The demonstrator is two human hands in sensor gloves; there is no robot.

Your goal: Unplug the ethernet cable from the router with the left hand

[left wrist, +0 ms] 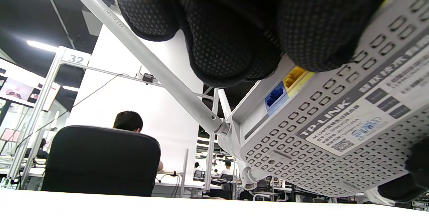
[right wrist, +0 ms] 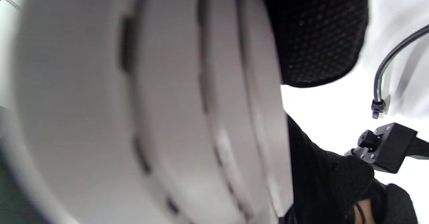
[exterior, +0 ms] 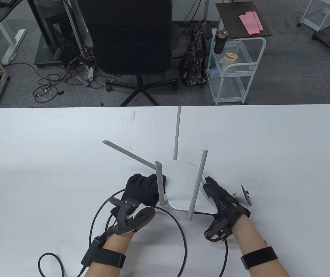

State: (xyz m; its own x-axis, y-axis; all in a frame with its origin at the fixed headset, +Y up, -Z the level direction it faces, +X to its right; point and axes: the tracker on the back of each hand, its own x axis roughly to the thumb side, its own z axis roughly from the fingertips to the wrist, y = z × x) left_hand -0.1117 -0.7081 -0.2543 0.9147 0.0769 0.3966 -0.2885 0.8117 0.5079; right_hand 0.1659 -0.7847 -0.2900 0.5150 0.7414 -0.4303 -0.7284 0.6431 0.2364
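A white router (exterior: 182, 187) with four grey antennas is tilted up off the white table (exterior: 268, 144) between my hands. My left hand (exterior: 142, 187) is at its left rear side. In the left wrist view the fingers (left wrist: 228, 49) are closed on the router's (left wrist: 335, 130) port side at the yellow ports (left wrist: 295, 76), beside an empty blue port (left wrist: 275, 96). A black ethernet cable (exterior: 183, 242) loops out from under this hand; its plug is hidden. My right hand (exterior: 215, 196) grips the router's right edge (right wrist: 134, 116), with one finger (right wrist: 318, 33) over it.
One antenna (exterior: 124, 151) lies out to the left and another (exterior: 177, 132) points to the far edge. Glove cables trail near the front edge (exterior: 49, 259). A black office chair (exterior: 130, 37) and a white cart (exterior: 234, 69) stand beyond the table.
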